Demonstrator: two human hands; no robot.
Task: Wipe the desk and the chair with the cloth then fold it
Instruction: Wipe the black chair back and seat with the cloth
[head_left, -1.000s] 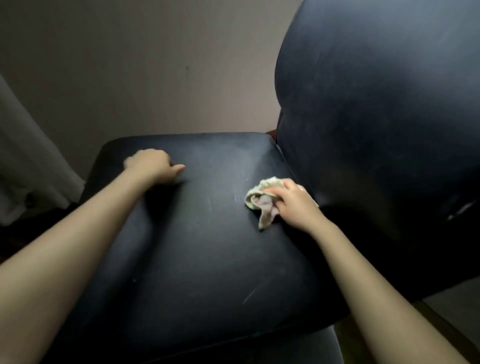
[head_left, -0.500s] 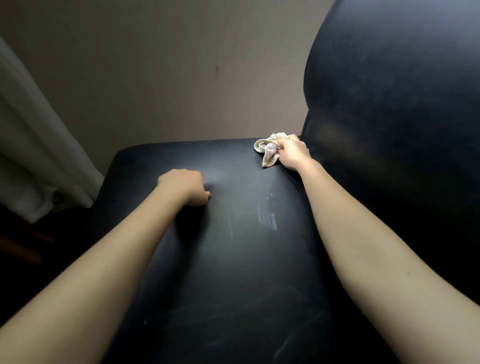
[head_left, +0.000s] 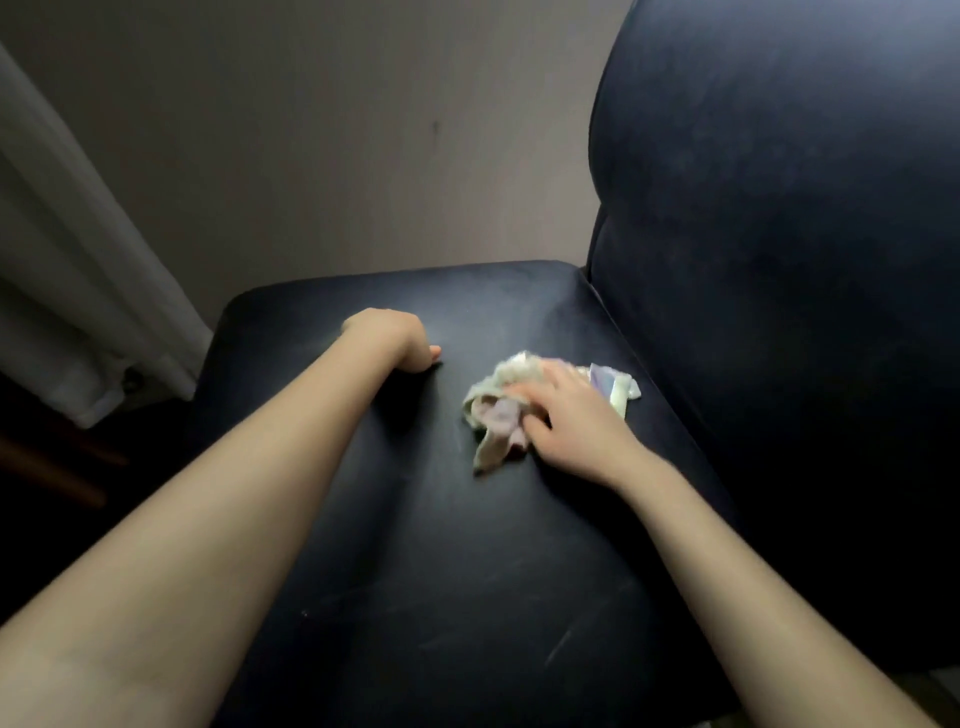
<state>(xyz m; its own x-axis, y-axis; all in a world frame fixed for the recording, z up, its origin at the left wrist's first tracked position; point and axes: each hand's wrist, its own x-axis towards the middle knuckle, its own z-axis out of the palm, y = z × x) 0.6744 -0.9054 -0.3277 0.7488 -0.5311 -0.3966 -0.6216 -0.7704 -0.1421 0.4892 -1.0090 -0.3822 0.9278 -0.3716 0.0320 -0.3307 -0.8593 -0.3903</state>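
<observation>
A black padded chair fills the view, with its seat (head_left: 415, 545) below me and its tall backrest (head_left: 779, 260) on the right. A crumpled pale cloth (head_left: 498, 415) with purple and green patches lies on the seat near the backrest. My right hand (head_left: 566, 415) lies on top of the cloth with its fingers curled into it. My left hand (head_left: 395, 338) rests on the seat as a loose fist, to the left of the cloth, and holds nothing.
A plain beige wall (head_left: 337, 156) stands behind the chair. A white curtain (head_left: 67, 270) hangs at the left, reaching down to a dark floor (head_left: 52, 493). Faint light scuff marks show on the seat.
My right hand has dragged the cloth from the seat's far corner by the backrest back toward me, to the middle right of the seat. My left hand stays on the seat.
</observation>
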